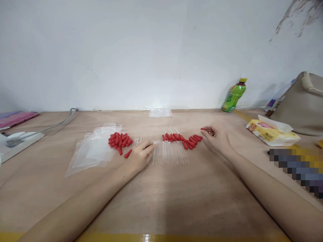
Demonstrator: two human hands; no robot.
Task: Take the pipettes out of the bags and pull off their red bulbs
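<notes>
A row of clear glass dropper tubes (169, 153) with red rubber bulbs (185, 139) lies side by side in the middle of the wooden table (161, 198). My left hand (140, 155) rests at the row's left end, fingers curled over a tube that has a red bulb (128, 154). A loose pile of red bulbs (120, 140) sits just left of it. My right hand (216, 137) lies palm up at the row's right end, fingers curled round a red bulb (204, 129).
Clear plastic bags (93, 149) lie left of the pile, another (159, 112) near the wall. A green bottle (234, 94) leans at the back right, a yellow tissue pack (271, 132) and beige bag (302, 104) farther right. A cable and tray (22, 139) are left.
</notes>
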